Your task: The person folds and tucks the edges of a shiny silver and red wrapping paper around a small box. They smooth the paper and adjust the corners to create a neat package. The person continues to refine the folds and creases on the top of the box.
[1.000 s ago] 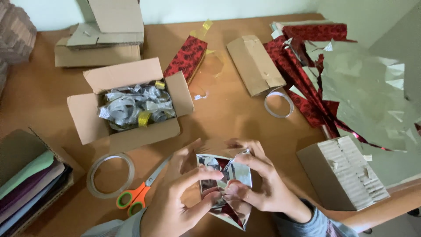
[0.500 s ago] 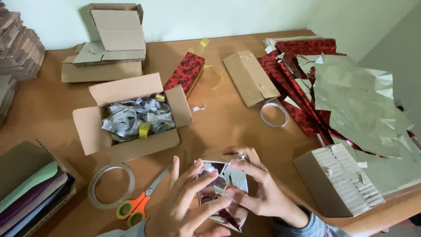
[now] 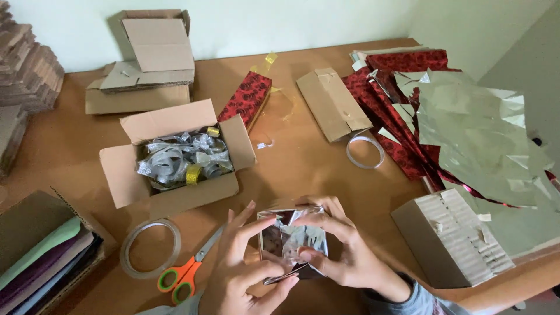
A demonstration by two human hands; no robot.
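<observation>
We see both hands closed around a small box wrapped in silver foil (image 3: 291, 242), held low over the brown tabletop (image 3: 291, 163). The left hand (image 3: 242, 268) has its grip clamped on the box's near left side, thumb under the bottom edge and fingers raised. The right hand (image 3: 338, 251) has its grip pressed on the box's top and right side, fingers folding the foil down (the flaps are creased and not flat). Just left of the left hand lie orange-handled scissors (image 3: 184, 274) and a clear tape roll (image 3: 150, 248). Beyond the hands stands an open cardboard box of silver scraps (image 3: 175, 160). To the right of the right hand sits a closed corrugated box (image 3: 452, 236).
</observation>
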